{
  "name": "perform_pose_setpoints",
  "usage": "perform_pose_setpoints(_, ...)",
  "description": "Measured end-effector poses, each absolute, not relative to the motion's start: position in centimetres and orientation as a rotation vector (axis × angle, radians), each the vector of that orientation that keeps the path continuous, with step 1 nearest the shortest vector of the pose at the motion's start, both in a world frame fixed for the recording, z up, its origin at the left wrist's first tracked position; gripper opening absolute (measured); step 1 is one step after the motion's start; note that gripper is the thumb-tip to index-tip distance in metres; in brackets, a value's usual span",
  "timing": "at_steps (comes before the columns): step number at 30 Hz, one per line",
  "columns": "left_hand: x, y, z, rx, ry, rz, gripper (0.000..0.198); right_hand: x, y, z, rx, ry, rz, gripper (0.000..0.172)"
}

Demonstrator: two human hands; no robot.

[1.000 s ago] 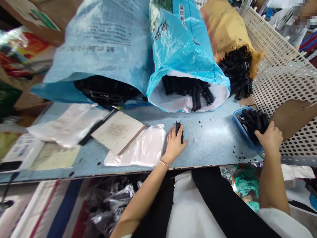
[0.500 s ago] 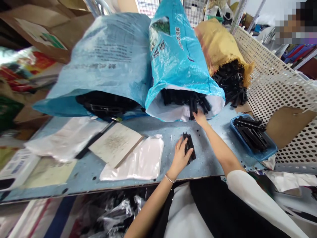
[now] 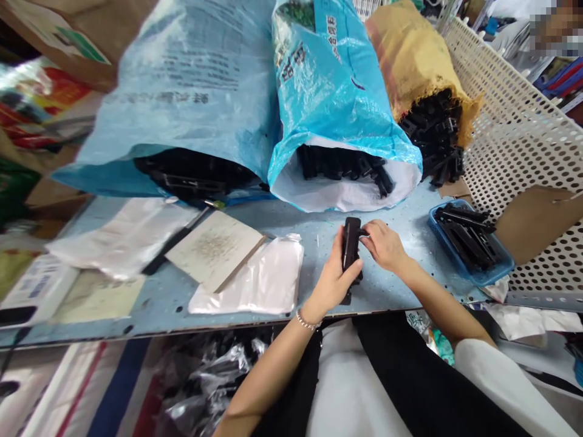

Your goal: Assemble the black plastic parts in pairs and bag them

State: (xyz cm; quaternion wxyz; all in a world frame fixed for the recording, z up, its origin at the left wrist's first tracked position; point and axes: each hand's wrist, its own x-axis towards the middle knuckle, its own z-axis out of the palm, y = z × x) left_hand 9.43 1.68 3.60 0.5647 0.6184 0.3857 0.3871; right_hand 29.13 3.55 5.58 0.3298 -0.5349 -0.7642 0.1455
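"Black plastic part (image 3: 350, 246): where is it now?"

"Held over the table (image 3: 410, 212), fingers closed around it in the left hand (image 3: 334, 273)."

"And the right hand (image 3: 385, 246)?"

"Its fingers (image 3: 371, 229) are curled, their tips at the part's side; whether they grip, one can't tell. A blue tray (image 3: 473, 279) of parts lies nearby."

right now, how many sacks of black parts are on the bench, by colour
light blue sack: 1
bright blue sack: 1
tan sack: 1
total: 3
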Motion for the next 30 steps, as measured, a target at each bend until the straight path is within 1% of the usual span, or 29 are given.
perform_pose_setpoints(2,8.8,1.0,4.2,1.406,0.873,0.793,0.085,29.2,4.4,5.9,-1.318,-2.071,0.483,0.036)
perform_pose_setpoints(4,8.3,0.9,4.6,1.434,0.899,0.748,0.085,28.5,4.5,5.6,-1.304,-1.934,0.753,0.042)
perform_pose_setpoints(7,7.8,1.6,4.5,1.517,0.974,0.818,0.088,26.8,3.7,4.7,-1.337,-1.520,1.258,0.053)
perform_pose_setpoints(9,7.6,2.3,4.0,1.401,0.996,0.908,0.084,26.1,2.8,4.3,-1.343,-1.455,1.395,0.058)
perform_pose_setpoints(10,7.5,2.6,3.8,1.298,0.998,0.947,0.081,26.0,2.3,4.2,-1.344,-1.555,1.362,0.058)
perform_pose_setpoints(11,7.5,2.8,3.6,1.185,0.997,0.968,0.077,25.9,1.8,4.2,-1.346,-1.715,1.260,0.056)
perform_pose_setpoints(14,7.6,2.9,3.6,0.944,0.964,0.918,0.070,25.6,0.0,4.3,-1.309,-2.248,0.838,0.045)
perform_pose_setpoints(15,7.7,2.9,3.7,0.914,0.950,0.898,0.070,25.4,-0.6,4.2,-1.302,-2.343,0.773,0.042)
perform_pose_setpoints(16,7.8,2.8,3.8,0.907,0.948,0.906,0.070,25.1,-1.0,4.1,-1.313,-2.371,0.788,0.041)
perform_pose_setpoints(18,7.8,2.7,3.6,0.984,0.998,1.012,0.072,24.5,-1.4,3.5,-1.378,-2.245,1.046,0.045)
perform_pose_setpoints(20,7.6,2.8,2.7,1.145,1.120,1.160,0.072,24.3,-0.5,2.7,-1.423,-2.001,1.433,0.051)
perform_pose_setpoints(21,7.5,3.0,2.0,1.220,1.188,1.207,0.068,24.6,0.7,2.3,-1.431,-1.901,1.588,0.052)
perform_pose_setpoints(22,7.3,3.2,1.0,1.269,1.244,1.212,0.061,25.2,2.2,2.1,-1.448,-1.840,1.660,0.051)
perform_pose_setpoints(23,7.2,3.3,0.0,1.283,1.282,1.179,0.053,26.2,4.2,2.0,-1.489,-1.821,1.619,0.047)
perform_pose_setpoints(24,7.2,3.4,-1.0,1.259,1.299,1.124,0.046,27.4,6.4,2.1,-1.562,-1.822,1.470,0.041)
perform_pose_setpoints(25,7.3,3.4,-2.0,1.208,1.300,1.066,0.041,28.8,8.7,2.5,-1.654,-1.814,1.205,0.034)
perform_pose_setpoints(26,7.4,3.3,-2.8,1.142,1.292,1.022,0.039,30.1,10.9,3.0,-1.751,-1.785,0.866,0.027)
perform_pose_setpoints(27,7.6,3.1,-3.3,1.066,1.285,1.004,0.040,31.3,12.8,3.6,-1.852,-1.741,0.586,0.023)
perform_pose_setpoints(28,7.8,3.0,-3.6,0.990,1.276,1.010,0.042,32.2,14.1,4.2,-1.922,-1.723,0.419,0.020)
perform_pose_setpoints(29,8.0,2.9,-3.6,0.918,1.261,1.028,0.046,32.6,14.7,4.8,-1.933,-1.759,0.341,0.019)
perform_pose_setpoints(30,8.1,2.9,-3.3,0.853,1.239,1.042,0.051,32.5,14.6,5.3,-1.889,-1.858,0.357,0.019)
